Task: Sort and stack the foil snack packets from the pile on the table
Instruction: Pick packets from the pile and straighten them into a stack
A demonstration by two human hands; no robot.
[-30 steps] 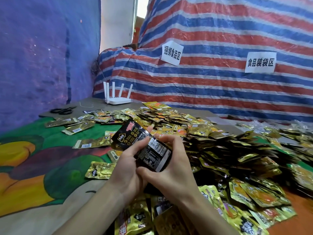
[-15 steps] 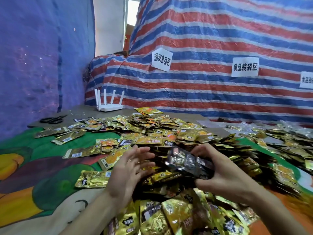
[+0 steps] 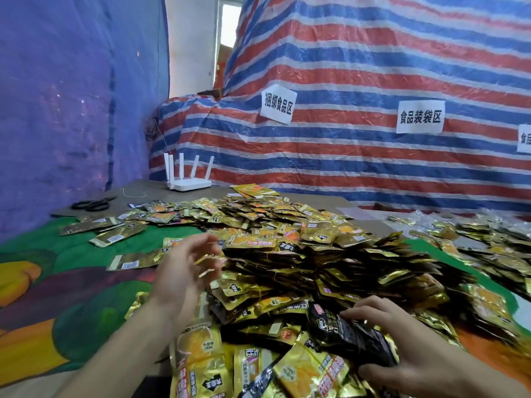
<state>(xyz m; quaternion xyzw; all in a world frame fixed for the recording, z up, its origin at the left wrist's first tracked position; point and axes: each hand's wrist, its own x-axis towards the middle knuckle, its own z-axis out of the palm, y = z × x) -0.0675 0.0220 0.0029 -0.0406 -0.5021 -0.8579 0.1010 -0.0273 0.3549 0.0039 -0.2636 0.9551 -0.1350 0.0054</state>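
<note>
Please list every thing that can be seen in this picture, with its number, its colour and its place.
Gold foil snack packets: very many, gold and orange, one pile in the middle.
Black stack of foil packets: one, black, at the pile's near edge.
Loose gold packets: several, gold, left of the pile.
White router with antennas: one, white, far end, past the pile.
Black scissors: one pair, black, far left.
Striped plastic tarp: one, red, blue and white, behind everything.
White paper signs: three, white, on that tarp.
Fruit-print tablecloth: one, mostly green, at the left.
Left hand: one, open, over the pile's left edge.
Right hand: one, gripping the black stack.
</note>
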